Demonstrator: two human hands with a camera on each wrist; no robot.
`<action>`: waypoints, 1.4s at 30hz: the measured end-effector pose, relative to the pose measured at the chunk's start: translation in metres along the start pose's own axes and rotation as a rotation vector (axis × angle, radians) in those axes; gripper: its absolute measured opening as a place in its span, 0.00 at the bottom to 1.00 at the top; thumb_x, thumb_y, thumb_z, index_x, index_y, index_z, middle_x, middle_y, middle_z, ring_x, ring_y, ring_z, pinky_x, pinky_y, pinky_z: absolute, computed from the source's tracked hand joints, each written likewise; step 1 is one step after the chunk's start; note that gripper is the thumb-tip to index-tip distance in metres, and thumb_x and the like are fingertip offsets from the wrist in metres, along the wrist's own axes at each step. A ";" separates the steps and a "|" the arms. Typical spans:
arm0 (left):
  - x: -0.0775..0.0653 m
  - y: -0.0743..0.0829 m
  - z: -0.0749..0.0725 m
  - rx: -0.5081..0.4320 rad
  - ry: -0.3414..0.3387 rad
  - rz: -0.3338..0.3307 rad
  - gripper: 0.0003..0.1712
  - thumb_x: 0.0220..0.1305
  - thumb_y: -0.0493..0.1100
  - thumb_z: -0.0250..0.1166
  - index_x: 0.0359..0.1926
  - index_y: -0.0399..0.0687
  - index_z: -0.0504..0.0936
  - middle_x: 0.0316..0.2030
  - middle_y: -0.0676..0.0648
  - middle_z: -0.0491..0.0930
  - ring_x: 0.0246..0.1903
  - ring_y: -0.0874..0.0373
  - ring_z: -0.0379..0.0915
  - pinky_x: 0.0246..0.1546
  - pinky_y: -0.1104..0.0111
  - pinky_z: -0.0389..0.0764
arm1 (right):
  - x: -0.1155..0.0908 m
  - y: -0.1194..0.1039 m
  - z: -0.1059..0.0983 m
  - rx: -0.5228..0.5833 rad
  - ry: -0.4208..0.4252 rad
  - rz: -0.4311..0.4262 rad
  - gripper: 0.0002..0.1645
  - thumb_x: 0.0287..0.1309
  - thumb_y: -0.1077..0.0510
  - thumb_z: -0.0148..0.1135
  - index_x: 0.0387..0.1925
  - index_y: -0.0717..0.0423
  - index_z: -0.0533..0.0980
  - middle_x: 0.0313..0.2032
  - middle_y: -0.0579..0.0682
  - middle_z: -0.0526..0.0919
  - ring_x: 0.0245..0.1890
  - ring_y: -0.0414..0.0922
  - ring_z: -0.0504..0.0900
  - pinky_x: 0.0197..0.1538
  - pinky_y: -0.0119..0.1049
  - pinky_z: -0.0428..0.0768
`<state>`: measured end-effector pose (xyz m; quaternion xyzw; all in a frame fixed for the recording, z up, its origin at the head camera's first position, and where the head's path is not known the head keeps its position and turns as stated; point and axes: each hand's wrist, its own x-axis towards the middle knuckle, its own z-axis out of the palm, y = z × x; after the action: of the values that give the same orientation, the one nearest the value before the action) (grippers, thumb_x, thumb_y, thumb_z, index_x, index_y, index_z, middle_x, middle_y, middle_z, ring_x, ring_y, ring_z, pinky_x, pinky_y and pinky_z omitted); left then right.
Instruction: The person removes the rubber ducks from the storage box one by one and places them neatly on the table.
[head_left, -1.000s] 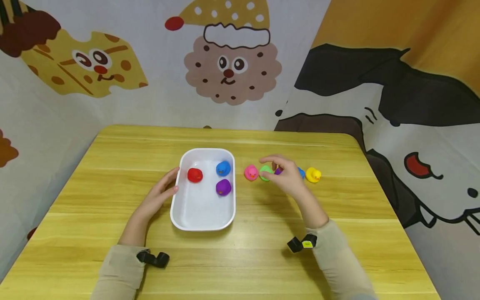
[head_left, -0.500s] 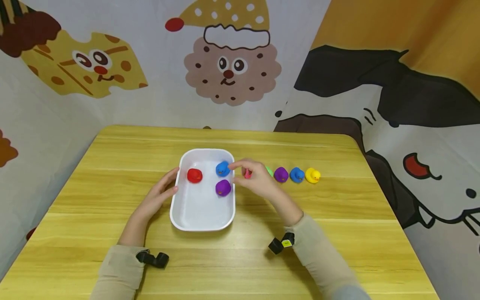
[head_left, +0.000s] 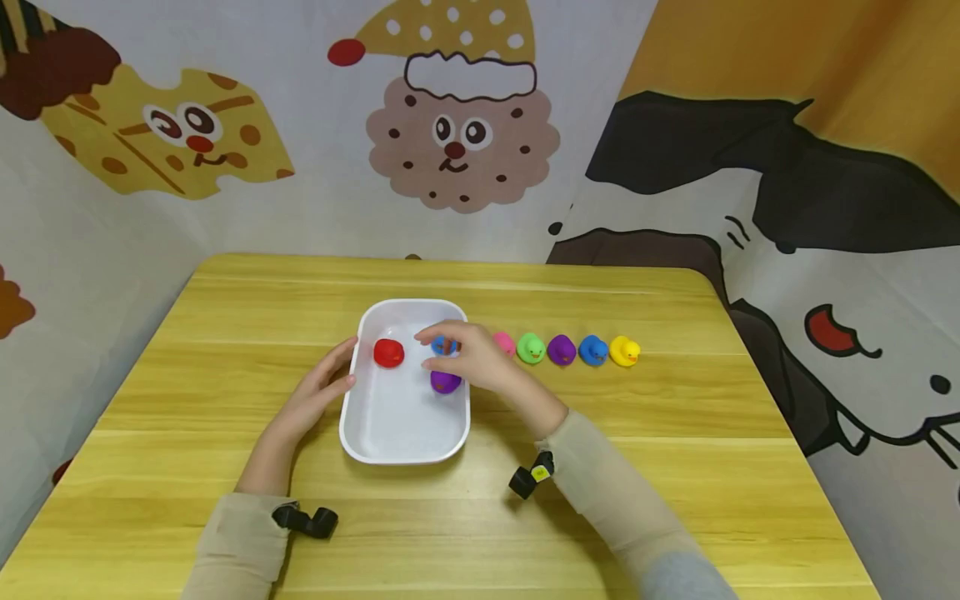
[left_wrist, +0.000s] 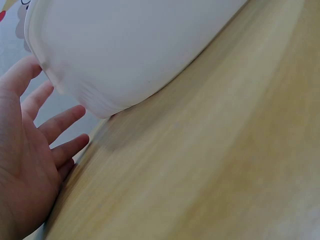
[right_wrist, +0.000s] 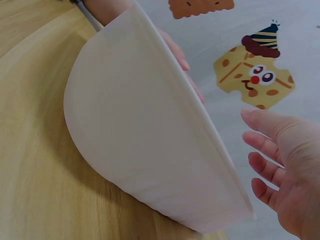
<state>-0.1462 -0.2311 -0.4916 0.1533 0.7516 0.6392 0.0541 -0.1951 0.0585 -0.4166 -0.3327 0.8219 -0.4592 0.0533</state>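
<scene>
A white tray [head_left: 405,457] on the wooden table holds a red toy duck [head_left: 388,353], a blue duck [head_left: 444,346] and a purple duck [head_left: 446,384]. My left hand [head_left: 318,387] rests against the tray's left side; in the left wrist view its spread fingers [left_wrist: 65,122] touch the white wall near the rim. Over the tray's right side reaches my right hand [head_left: 476,354], thumb and fingers apart around the blue duck, which it partly covers. The right wrist view shows the hand [right_wrist: 300,170] with nothing between thumb and fingers, beyond the tray's rim.
Right of the tray stands a row of ducks: pink [head_left: 506,343], partly behind the right hand, then a green duck [head_left: 531,348], a purple one, a blue one and a yellow duck [head_left: 625,351]. A cartoon-printed cloth [head_left: 300,225] hangs behind the table.
My right hand has moved left from over the duck row, past the pink duck, to above the blue duck in the tray. My left hand stays at the tray.
</scene>
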 end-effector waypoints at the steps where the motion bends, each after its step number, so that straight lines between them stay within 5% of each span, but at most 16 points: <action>1: 0.000 0.000 0.000 0.000 0.001 -0.001 0.34 0.70 0.37 0.55 0.74 0.45 0.55 0.68 0.36 0.58 0.66 0.44 0.52 0.56 0.78 0.62 | 0.003 0.000 0.002 -0.011 -0.009 -0.002 0.22 0.52 0.59 0.72 0.49 0.59 0.80 0.44 0.52 0.84 0.33 0.41 0.74 0.35 0.31 0.74; 16: -0.001 0.001 0.001 0.017 -0.002 -0.013 0.34 0.71 0.38 0.55 0.74 0.46 0.55 0.69 0.35 0.57 0.67 0.42 0.51 0.57 0.77 0.60 | 0.033 0.006 0.016 -0.082 -0.125 0.032 0.22 0.52 0.61 0.71 0.51 0.59 0.79 0.46 0.56 0.83 0.33 0.43 0.76 0.36 0.29 0.75; 42: -0.001 0.002 0.002 0.012 0.007 -0.020 0.34 0.70 0.36 0.54 0.74 0.47 0.55 0.69 0.35 0.57 0.67 0.43 0.51 0.58 0.77 0.61 | 0.072 0.020 0.035 -0.205 -0.264 0.096 0.21 0.53 0.61 0.71 0.51 0.54 0.80 0.46 0.46 0.83 0.44 0.43 0.78 0.43 0.26 0.74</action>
<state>-0.1445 -0.2294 -0.4895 0.1440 0.7572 0.6346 0.0570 -0.2472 -0.0026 -0.4365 -0.3543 0.8653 -0.3223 0.1481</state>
